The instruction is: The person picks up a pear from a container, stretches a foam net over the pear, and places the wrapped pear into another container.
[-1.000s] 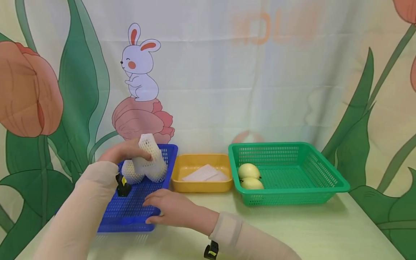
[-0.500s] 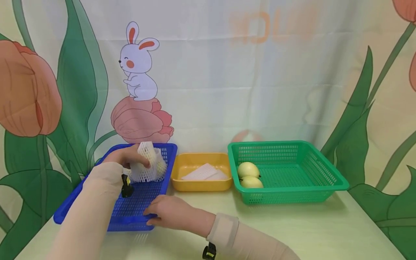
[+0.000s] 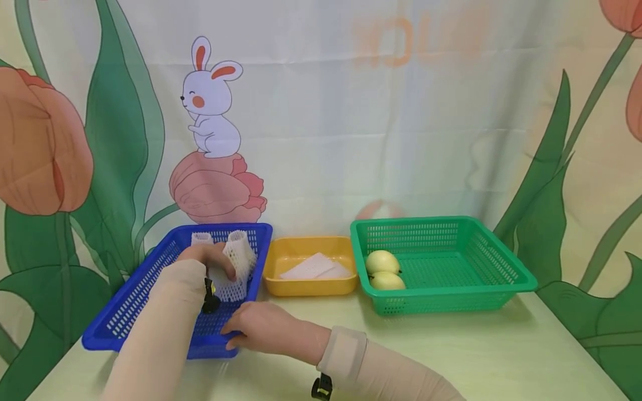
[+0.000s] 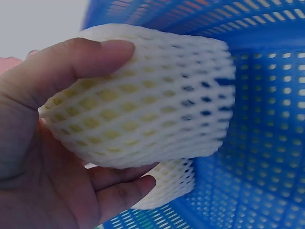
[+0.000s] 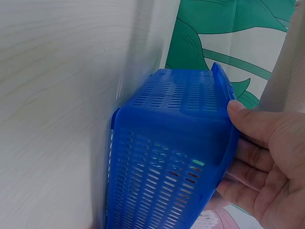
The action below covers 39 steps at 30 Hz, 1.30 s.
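My left hand [image 3: 212, 257] grips a pale yellow fruit in a white foam net [image 4: 138, 100], low inside the blue basket [image 3: 142, 281]. In the left wrist view the thumb lies over the net, the fingers lie below, and the net's open end faces the basket's slotted floor. Behind the hand stand two more foam-netted pieces, one at the right [image 3: 244, 250] and one at the left [image 3: 202, 238], the latter mostly hidden. At the basket's near right corner my right hand [image 3: 273, 331] pinches the rim, thumb on one side and fingers on the other.
A yellow tray [image 3: 311, 288] with flat white foam nets [image 3: 313, 267] sits right of the blue basket. Beyond it stands a green basket [image 3: 451, 298] with two pale yellow fruits [image 3: 383, 263] at its left end. A printed curtain [image 3: 321, 139] hangs behind the table [image 3: 426, 345].
My left hand has lowered the netted fruit into the blue basket and moved slightly nearer and right. My right hand has closed on the basket's rim, which it was only near before.
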Each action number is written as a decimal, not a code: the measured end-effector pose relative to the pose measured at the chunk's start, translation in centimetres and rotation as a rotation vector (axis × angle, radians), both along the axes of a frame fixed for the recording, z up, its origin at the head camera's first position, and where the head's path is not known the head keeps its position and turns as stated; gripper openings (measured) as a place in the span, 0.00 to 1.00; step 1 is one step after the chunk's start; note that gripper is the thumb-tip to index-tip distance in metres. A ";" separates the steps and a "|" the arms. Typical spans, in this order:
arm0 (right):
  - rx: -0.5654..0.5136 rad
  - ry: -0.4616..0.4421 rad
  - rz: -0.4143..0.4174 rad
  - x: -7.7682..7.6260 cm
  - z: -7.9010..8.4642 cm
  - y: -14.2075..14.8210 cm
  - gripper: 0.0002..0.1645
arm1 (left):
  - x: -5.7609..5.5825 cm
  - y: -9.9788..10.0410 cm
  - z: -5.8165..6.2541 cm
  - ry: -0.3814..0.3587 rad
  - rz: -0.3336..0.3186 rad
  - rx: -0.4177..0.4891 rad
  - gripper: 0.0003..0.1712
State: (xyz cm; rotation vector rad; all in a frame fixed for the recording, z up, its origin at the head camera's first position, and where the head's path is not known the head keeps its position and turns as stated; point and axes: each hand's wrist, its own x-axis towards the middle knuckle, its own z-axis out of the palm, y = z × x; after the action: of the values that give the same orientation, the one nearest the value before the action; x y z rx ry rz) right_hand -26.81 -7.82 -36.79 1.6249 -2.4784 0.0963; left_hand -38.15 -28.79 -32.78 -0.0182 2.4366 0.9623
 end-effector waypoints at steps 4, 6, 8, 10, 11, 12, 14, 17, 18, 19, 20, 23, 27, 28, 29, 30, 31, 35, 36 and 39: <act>0.006 -0.007 0.004 0.1 -0.2 -0.1 0.17 | 0.1 0.7 -0.8 0.010 0.038 -0.045 0.48; 0.008 -0.004 0.004 0.0 -0.1 -0.2 0.16 | 0.1 1.0 -0.9 0.019 0.044 -0.086 0.48; 0.008 -0.014 0.001 0.0 -0.1 -0.2 0.16 | -0.1 1.3 -1.1 0.029 0.047 -0.139 0.50; 0.007 -0.027 -0.002 -0.1 0.1 -0.2 0.16 | -0.3 1.5 -1.2 0.031 0.055 -0.188 0.54; 0.008 -0.028 -0.003 -0.1 0.2 -0.3 0.16 | -0.4 1.6 -1.2 0.033 0.052 -0.221 0.56; 0.007 -0.038 -0.004 -0.1 0.3 -0.3 0.16 | -0.5 1.7 -1.3 0.030 0.067 -0.234 0.59; 0.005 -0.051 -0.008 -0.1 0.4 -0.3 0.16 | -0.6 1.8 -1.6 0.024 0.118 -0.232 0.63; 0.007 -0.066 -0.014 0.0 0.3 -0.3 0.16 | -0.4 1.9 -1.9 0.008 0.184 -0.231 0.64; 0.008 -0.064 -0.014 0.1 0.3 -0.3 0.16 | -0.3 1.9 -1.9 -0.009 0.223 -0.205 0.64; 0.009 -0.058 -0.015 0.1 0.3 -0.3 0.16 | -0.2 1.8 -1.8 -0.021 0.225 -0.204 0.61; 0.009 -0.059 -0.014 0.1 0.2 -0.3 0.16 | 0.0 1.7 -1.7 -0.039 0.214 -0.211 0.60; 0.007 -0.043 -0.011 0.1 0.1 -0.3 0.16 | 0.1 1.2 -1.6 -0.063 0.215 -0.234 0.53; 0.002 -0.041 -0.011 0.1 0.0 -0.2 0.16 | 0.0 1.0 -2.1 -0.019 0.191 -0.286 0.43; 0.002 -0.039 -0.013 0.1 0.0 -0.2 0.16 | 0.0 1.0 -2.2 -0.008 0.189 -0.289 0.41; 0.001 -0.037 -0.015 0.1 0.0 -0.1 0.16 | -0.1 1.1 -2.3 -0.001 0.188 -0.287 0.40; 0.001 -0.038 -0.016 0.1 0.0 -0.1 0.16 | -0.1 1.1 -2.3 0.007 0.180 -0.290 0.39; 0.001 -0.037 -0.017 0.1 0.0 0.0 0.17 | -0.1 1.2 -2.3 0.009 0.192 -0.284 0.39; 0.001 -0.032 -0.017 0.2 0.0 0.1 0.17 | -0.2 1.1 -2.2 -0.014 0.176 -0.266 0.42; 0.002 -0.033 -0.015 0.2 0.0 0.1 0.17 | -0.2 1.0 -2.0 -0.031 0.175 -0.250 0.45; 0.006 -0.030 -0.011 0.1 0.0 0.1 0.17 | 0.0 0.6 -1.4 -0.052 0.134 -0.203 0.50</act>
State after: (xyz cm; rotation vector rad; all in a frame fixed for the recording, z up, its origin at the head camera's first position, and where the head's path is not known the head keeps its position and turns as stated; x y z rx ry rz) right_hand -26.70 -7.73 -36.80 1.6234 -2.5115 0.1128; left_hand -38.15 -28.18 -34.23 -0.2775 2.5001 0.7556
